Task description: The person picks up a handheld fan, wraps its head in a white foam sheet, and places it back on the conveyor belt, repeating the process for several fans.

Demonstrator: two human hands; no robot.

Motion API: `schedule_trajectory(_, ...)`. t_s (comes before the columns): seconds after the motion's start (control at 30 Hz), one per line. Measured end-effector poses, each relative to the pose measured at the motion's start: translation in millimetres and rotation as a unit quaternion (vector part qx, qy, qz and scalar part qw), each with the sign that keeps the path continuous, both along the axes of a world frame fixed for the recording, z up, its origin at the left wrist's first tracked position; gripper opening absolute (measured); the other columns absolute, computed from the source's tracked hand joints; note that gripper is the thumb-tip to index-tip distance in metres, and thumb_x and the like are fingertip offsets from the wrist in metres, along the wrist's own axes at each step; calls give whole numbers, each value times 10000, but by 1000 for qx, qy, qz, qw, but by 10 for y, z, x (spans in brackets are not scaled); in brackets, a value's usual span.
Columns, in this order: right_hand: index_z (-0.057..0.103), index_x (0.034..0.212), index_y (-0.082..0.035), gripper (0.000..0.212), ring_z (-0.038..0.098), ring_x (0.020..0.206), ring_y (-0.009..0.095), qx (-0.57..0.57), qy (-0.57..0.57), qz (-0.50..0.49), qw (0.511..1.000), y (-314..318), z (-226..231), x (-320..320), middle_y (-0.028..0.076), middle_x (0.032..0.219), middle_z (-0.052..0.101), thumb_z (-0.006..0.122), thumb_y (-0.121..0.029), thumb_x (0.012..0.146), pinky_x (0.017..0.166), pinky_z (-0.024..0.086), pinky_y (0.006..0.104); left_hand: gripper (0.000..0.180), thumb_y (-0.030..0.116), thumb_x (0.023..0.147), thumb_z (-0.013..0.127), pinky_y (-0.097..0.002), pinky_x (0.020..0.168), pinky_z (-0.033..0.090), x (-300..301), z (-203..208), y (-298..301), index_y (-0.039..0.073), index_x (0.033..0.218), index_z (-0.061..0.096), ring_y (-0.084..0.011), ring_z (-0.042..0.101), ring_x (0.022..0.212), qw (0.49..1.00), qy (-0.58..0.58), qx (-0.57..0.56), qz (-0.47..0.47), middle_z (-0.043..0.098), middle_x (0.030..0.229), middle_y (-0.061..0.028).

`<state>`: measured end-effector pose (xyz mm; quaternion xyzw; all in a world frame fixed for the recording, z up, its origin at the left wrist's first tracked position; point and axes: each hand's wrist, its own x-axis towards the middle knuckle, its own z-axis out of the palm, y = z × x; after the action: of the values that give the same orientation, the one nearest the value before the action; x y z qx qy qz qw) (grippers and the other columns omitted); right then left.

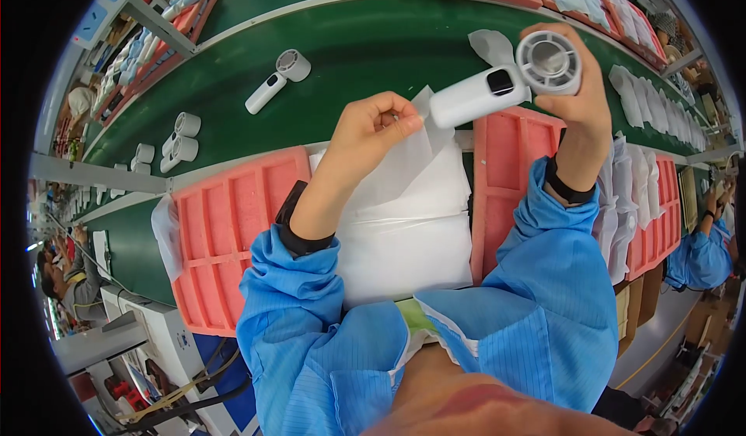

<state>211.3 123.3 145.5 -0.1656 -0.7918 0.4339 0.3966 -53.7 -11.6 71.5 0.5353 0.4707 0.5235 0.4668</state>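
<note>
My right hand (pixel 584 78) grips a white handheld fan (pixel 468 99) by its round head, with the handle pointing left and a dark oval panel near the neck. In my left hand (pixel 377 129), thumb and forefinger pinch the edge of a thin white translucent sleeve (pixel 414 147), close to the end of the fan's handle. Below both hands lies a stack of white sleeves (pixel 406 256). Another translucent piece (pixel 491 47) shows behind the fan, partly hidden by it.
Pink foam trays (pixel 233 234) with compartments flank the stack, and another pink tray (pixel 505 179) sits to its right. On the green conveyor (pixel 373 47) lie a fan (pixel 268 92) and several more at the left. Wrapped fans (pixel 645 102) line the right side. A co-worker (pixel 703 249) sits at far right.
</note>
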Motion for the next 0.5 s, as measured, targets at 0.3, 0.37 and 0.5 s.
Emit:
schedule_trajectory(0.3, 528, 1125, -37, 631, 578, 947, 220, 117, -78, -1, 990, -510, -258, -872, 100, 1055, 554, 792, -77, 553, 830, 461, 306, 107, 144, 950, 573, -207, 679, 422, 27, 216, -130, 41, 970, 557, -64, 544, 788, 984, -105, 86, 118, 617, 874, -9)
schedule_trajectory(0.37, 518, 1165, -32, 653, 579, 942, 266, 187, -55, -23, 981, -600, -368, -1019, 118, 1068, 532, 784, -47, 569, 821, 478, 331, 106, 148, 964, 554, -210, 693, 424, 24, 231, -147, 45, 985, 543, -68, 546, 814, 974, -133, 110, 146, 620, 900, -16)
schedule_trajectory(0.5, 496, 1239, -35, 709, 574, 949, 314, 218, -72, -56, 972, -745, -410, -1144, 132, 1099, 505, 775, -10, 588, 799, 499, 365, 117, 154, 979, 537, -220, 740, 429, -81, 231, -162, 45, 1014, 514, -75, 542, 860, 954, -220, 130, 158, 621, 955, -28)
